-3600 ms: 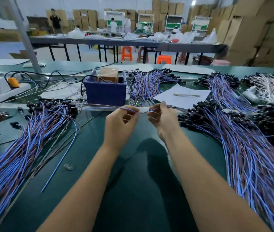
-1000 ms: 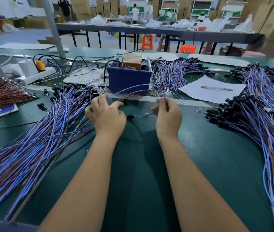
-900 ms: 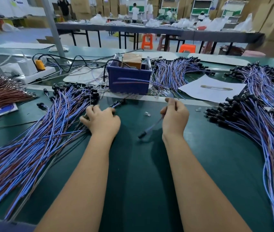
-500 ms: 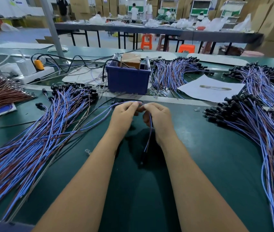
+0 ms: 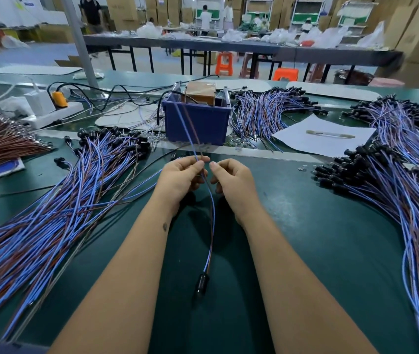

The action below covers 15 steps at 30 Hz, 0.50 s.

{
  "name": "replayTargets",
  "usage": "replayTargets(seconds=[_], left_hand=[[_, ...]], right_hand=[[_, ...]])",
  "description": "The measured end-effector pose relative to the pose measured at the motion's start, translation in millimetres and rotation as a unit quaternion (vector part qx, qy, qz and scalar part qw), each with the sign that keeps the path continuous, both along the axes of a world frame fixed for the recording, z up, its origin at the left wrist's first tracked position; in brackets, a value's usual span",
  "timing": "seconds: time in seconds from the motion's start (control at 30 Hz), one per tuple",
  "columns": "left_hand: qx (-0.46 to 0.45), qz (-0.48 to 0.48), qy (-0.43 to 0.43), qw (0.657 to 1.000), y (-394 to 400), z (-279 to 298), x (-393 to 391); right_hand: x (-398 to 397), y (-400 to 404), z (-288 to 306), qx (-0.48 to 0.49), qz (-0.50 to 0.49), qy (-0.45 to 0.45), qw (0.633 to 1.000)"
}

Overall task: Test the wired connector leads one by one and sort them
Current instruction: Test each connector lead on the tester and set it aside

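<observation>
- The left hand pinches a blue-and-brown lead over the middle of the green table.
- The right hand, fingers curled, seems to pinch it too.
- Its black connector hangs toward the near edge.

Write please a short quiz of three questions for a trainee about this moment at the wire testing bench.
1. True or false: the black connector of the held lead hangs toward the person, below both hands.
2. Which hand pinches the lead? A) left hand B) right hand C) neither
3. Fill in: the free wire ends of the lead point up toward the ____ bin.

Key
1. True.
2. A. The left hand's fingertips pinch it; the right hand is beside it with curled fingers, and a grip there cannot be confirmed.
3. Blue.
</observation>
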<state>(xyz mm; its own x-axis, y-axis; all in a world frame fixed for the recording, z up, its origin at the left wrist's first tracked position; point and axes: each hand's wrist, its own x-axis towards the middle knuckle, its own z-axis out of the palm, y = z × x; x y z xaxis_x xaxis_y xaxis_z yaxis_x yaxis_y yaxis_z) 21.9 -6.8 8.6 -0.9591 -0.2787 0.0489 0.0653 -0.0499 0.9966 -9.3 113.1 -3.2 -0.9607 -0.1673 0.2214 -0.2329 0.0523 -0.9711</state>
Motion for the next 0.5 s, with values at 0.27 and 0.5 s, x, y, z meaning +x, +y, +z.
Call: replayTargets(seconds=[0.27, 0.5], left_hand=[[-0.036, -0.008, 0.016, 0.999, 6.5, -7.1, -6.5], [-0.021, 0.002, 0.038, 0.999, 7.3, -6.9, -6.9]], right_hand=[[-3.9, -7.5, -6.8, 0.042, -0.045, 0.015, 0.998], [-3.8, -13.6, -2.7, -0.041, -0.028, -0.036, 0.998]])
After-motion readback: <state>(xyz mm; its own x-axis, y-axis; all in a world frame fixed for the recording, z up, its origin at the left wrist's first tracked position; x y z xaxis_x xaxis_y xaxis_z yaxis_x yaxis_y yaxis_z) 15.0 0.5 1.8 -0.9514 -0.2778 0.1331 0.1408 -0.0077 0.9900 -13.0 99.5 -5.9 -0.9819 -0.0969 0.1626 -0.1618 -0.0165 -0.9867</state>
